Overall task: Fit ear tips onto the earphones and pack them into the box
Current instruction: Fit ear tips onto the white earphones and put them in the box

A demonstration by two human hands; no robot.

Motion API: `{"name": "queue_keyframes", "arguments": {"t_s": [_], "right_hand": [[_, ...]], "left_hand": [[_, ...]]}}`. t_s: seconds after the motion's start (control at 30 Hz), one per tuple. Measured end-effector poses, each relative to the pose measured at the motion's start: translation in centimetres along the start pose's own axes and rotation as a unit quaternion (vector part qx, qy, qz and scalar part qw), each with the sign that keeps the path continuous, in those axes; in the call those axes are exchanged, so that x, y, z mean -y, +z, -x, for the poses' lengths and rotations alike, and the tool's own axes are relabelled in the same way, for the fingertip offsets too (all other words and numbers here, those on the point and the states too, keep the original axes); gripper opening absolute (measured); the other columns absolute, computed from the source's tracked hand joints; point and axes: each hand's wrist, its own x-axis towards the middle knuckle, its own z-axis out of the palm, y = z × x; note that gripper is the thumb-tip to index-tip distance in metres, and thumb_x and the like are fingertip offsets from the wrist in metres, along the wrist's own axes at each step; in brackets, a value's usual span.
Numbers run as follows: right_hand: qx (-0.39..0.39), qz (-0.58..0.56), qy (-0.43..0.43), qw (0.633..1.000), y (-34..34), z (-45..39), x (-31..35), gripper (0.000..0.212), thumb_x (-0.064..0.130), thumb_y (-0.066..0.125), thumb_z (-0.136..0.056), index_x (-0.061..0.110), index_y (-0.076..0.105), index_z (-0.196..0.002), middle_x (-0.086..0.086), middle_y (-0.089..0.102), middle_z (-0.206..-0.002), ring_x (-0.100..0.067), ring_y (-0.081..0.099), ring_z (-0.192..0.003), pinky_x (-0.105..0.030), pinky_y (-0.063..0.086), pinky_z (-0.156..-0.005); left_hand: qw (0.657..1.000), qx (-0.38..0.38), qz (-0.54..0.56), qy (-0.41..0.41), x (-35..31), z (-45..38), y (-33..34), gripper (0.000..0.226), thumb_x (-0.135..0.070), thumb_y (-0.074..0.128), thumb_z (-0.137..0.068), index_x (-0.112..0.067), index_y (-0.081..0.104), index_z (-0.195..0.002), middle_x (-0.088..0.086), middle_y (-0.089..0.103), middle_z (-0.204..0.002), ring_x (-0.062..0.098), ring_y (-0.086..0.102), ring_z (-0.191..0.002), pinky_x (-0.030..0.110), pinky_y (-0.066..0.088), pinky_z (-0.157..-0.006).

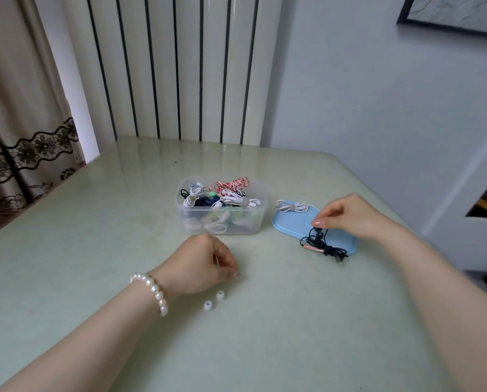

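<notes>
Reaching over a pale green glossy desk (pixel 95 250), a person works with two bare hands. The right hand (pixel 347 216) hovers above a light blue plastic lid (pixel 293 224) lying flat on the desk, its thumb and forefinger pinching one earbud of a black wired earphone set (pixel 321 244). The rest of that black cable lies in a loose tangle on the lid's near edge, spilling slightly onto the desk. A coiled white earphone set (pixel 291 206) rests on the far end of the same lid.

The left hand (pixel 205 261), with a pearl bracelet (pixel 154 290) at the wrist, sits low over the desk nearer the person, fingers curled with the tips drawn together; whether they pinch anything cannot be told. Two small white silicone ear tips (pixel 214 300) lie on the desk just beside that wrist, close together but apart.

Just left of the lid stands a clear rectangular plastic box (pixel 222 222), open and filled with bundled earphones in white, black, blue, green, and red-and-white stripes.
</notes>
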Motion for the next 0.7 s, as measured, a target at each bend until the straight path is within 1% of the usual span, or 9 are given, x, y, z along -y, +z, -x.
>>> {"name": "queue_keyframes", "arguments": {"t_s": [0.13,0.23,0.3,0.37,0.43,0.47,0.5,0.57,0.7], "right_hand": [[-0.047,-0.017,0.007,0.999,0.5,-1.0,-1.3,0.008,0.022,0.072,-0.077,0.015,0.072,-0.073,-0.01,0.068,-0.08,-0.016,0.053,-0.074,-0.028,0.041,-0.071],[-0.113,0.006,-0.011,0.993,1.5,-2.6,-1.4,0.009,0.016,0.068,-0.081,0.01,0.072,-0.088,-0.007,0.065,-0.082,-0.016,0.052,-0.078,-0.023,0.036,-0.069],[-0.12,0.062,-0.023,0.99,2.1,-4.2,-1.3,0.02,0.014,0.063,-0.085,0.011,0.068,-0.104,-0.008,0.064,-0.098,-0.018,0.053,-0.087,-0.022,0.034,-0.076],[-0.092,0.119,-0.029,0.988,2.8,-6.0,-1.0,0.034,0.014,0.059,-0.087,0.016,0.059,-0.121,-0.009,0.057,-0.117,-0.024,0.052,-0.102,-0.025,0.036,-0.088],[-0.056,0.19,-0.02,0.98,3.4,-7.6,-0.9,0.045,0.016,0.054,-0.09,0.021,0.046,-0.133,-0.009,0.046,-0.134,-0.028,0.042,-0.124,-0.033,0.033,-0.104],[-0.038,0.234,-0.012,0.971,3.7,-8.2,-0.7,0.047,0.018,0.052,-0.091,0.023,0.041,-0.137,-0.008,0.041,-0.14,-0.03,0.034,-0.13,-0.036,0.031,-0.107],[-0.022,0.276,0.0,0.961,3.9,-8.5,-0.5,0.047,0.021,0.05,-0.093,0.024,0.038,-0.138,-0.006,0.037,-0.143,-0.03,0.03,-0.132,-0.038,0.029,-0.107],[-0.005,0.326,0.007,0.945,4.4,-8.7,-0.1,0.042,0.027,0.051,-0.092,0.026,0.045,-0.134,-0.005,0.039,-0.141,-0.03,0.031,-0.129,-0.038,0.03,-0.104],[-0.065,0.31,-0.044,0.947,4.8,-8.2,0.3,0.024,0.025,0.065,-0.082,0.019,0.065,-0.106,-0.01,0.053,-0.118,-0.029,0.043,-0.113,-0.035,0.035,-0.091]], "left_hand": [[0.999,-0.03,-0.002,-0.021,0.6,-0.3,-0.3,0.002,-0.022,0.073,-0.076,-0.023,0.074,-0.074,-0.009,0.069,-0.074,-0.004,0.054,-0.064,0.009,0.04,-0.06],[0.998,-0.052,0.008,-0.031,1.1,-0.3,-0.6,0.011,-0.018,0.072,-0.077,-0.027,0.071,-0.071,-0.008,0.069,-0.072,-0.004,0.052,-0.058,0.009,0.039,-0.058],[0.997,-0.066,0.02,-0.036,1.2,-0.4,-0.9,0.01,-0.014,0.071,-0.077,-0.023,0.073,-0.073,-0.008,0.067,-0.069,-0.004,0.051,-0.055,0.007,0.038,-0.056],[0.996,-0.076,0.03,-0.038,1.4,-0.4,-1.2,0.011,-0.011,0.07,-0.077,-0.021,0.074,-0.074,-0.012,0.064,-0.065,-0.003,0.05,-0.054,0.007,0.038,-0.055],[0.996,-0.074,0.034,-0.037,1.5,-0.5,-1.5,0.014,-0.009,0.07,-0.077,-0.022,0.074,-0.075,-0.015,0.063,-0.064,-0.003,0.05,-0.053,0.006,0.037,-0.055],[0.996,-0.07,0.033,-0.037,1.6,-0.5,-1.6,0.014,-0.009,0.069,-0.077,-0.022,0.074,-0.075,-0.015,0.063,-0.065,-0.004,0.05,-0.053,0.006,0.037,-0.055],[0.997,-0.065,0.03,-0.038,1.6,-0.5,-1.6,0.014,-0.009,0.069,-0.077,-0.022,0.074,-0.076,-0.015,0.063,-0.066,-0.005,0.05,-0.053,0.005,0.037,-0.055],[0.997,-0.056,0.022,-0.04,1.6,-0.5,-1.6,0.011,-0.012,0.07,-0.077,-0.022,0.074,-0.078,-0.011,0.063,-0.067,-0.006,0.05,-0.054,0.005,0.036,-0.054],[0.998,-0.051,0.015,-0.033,1.2,-0.3,-1.5,0.007,-0.016,0.07,-0.077,-0.021,0.074,-0.079,-0.011,0.061,-0.066,-0.008,0.05,-0.053,0.003,0.035,-0.053]]}}
